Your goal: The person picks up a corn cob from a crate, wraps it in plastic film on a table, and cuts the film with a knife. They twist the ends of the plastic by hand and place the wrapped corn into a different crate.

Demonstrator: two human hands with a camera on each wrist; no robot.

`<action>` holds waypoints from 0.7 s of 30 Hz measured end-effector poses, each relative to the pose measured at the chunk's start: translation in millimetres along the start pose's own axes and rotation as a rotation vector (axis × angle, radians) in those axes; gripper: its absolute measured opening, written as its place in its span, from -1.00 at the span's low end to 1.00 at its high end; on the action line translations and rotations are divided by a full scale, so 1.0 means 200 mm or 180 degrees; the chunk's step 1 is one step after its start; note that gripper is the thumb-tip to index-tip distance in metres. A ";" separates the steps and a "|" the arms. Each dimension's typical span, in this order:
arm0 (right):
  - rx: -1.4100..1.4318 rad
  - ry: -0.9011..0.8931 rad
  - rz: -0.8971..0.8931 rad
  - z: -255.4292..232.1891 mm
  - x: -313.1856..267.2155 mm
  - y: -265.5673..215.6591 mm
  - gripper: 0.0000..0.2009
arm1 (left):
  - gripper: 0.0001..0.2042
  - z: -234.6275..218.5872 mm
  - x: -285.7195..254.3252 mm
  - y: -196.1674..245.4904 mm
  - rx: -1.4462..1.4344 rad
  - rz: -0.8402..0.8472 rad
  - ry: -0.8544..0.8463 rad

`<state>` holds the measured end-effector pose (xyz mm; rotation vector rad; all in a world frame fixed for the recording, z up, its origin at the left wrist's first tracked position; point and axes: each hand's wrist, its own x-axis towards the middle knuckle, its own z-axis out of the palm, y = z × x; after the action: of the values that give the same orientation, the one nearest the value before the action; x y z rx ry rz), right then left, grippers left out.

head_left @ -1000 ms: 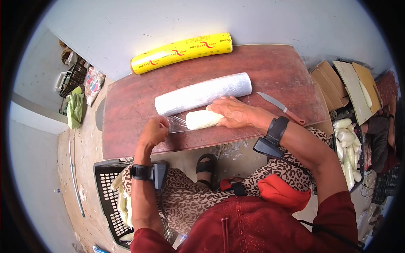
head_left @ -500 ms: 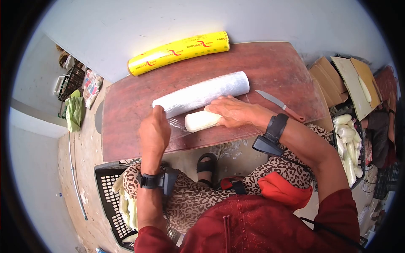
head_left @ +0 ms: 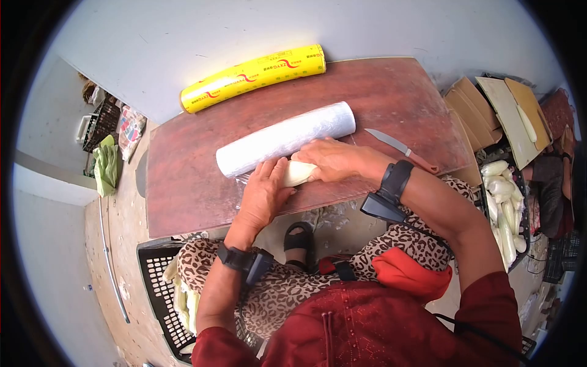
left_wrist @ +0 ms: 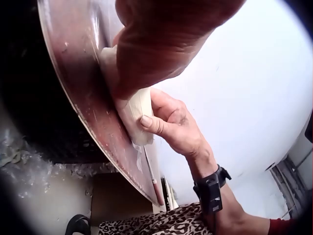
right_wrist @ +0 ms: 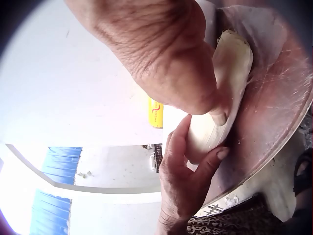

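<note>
An ear of corn in pale husk (head_left: 298, 174) lies along the near side of the white roll of cling film (head_left: 284, 139). My left hand (head_left: 263, 192) grips its left end, thumb on the near side and fingers over the far side. Around the right part curls my right hand (head_left: 335, 160); in the left wrist view its thumb (left_wrist: 154, 125) presses on the husk. Brownish threads show at one tip of the corn (right_wrist: 234, 54) in the right wrist view. Clear film (right_wrist: 261, 29) spreads on the tabletop beside it.
On the red-brown table (head_left: 183, 183), a knife (head_left: 391, 142) lies right of the roll. A yellow printed roll (head_left: 254, 78) lies at the back against the wall. Black crates with pale ears stand at left (head_left: 156, 293) and right (head_left: 524, 211). Cardboard (head_left: 471, 116) leans at right.
My left hand first lifted from the film's edge toward the roll's left end, then came right and down onto the corn. My right hand has stayed on the corn.
</note>
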<state>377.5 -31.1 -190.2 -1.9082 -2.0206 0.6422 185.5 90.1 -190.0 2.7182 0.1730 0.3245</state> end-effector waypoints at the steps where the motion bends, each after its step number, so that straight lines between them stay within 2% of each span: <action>1: 0.0057 0.0103 -0.0080 0.01 0.00 0.01 -0.72 | -0.37 -0.01 0.00 -0.01 -0.0021 -0.0043 -0.0050; 2: 0.0114 0.0210 -0.0156 0.02 0.00 0.02 -0.74 | -0.38 -0.01 0.01 -0.01 -0.0042 -0.0080 -0.0103; 5: 0.0640 -0.0201 0.0100 -0.07 -0.01 0.01 -0.74 | -0.41 -0.06 0.03 0.01 -0.0162 -0.0198 -0.0261; 8: 0.0846 0.0409 0.0004 -0.04 -0.04 0.09 -0.74 | -0.43 -0.07 0.03 0.01 -0.0195 -0.0245 -0.0302; 12: 0.0726 0.0711 0.0545 -0.17 -0.17 0.05 -0.79 | -0.45 -0.07 0.03 0.01 -0.0170 -0.0290 -0.0338; 15: 0.0751 0.0545 0.0894 -0.23 -0.30 -0.02 -0.78 | -0.45 -0.06 0.03 0.01 -0.0118 -0.0250 -0.0270; 18: 0.0483 0.0421 0.0253 -0.12 -0.40 0.03 -0.72 | -0.45 -0.06 0.03 0.01 -0.0146 -0.0236 -0.0231; 21: -0.0123 0.0521 0.0091 0.01 -0.47 0.04 -0.65 | -0.45 -0.07 0.03 0.01 -0.0186 -0.0298 -0.0269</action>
<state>391.3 -123.6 -187.0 -1.9464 -1.9207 0.4409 187.9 93.4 -175.8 2.6502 0.2618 0.1843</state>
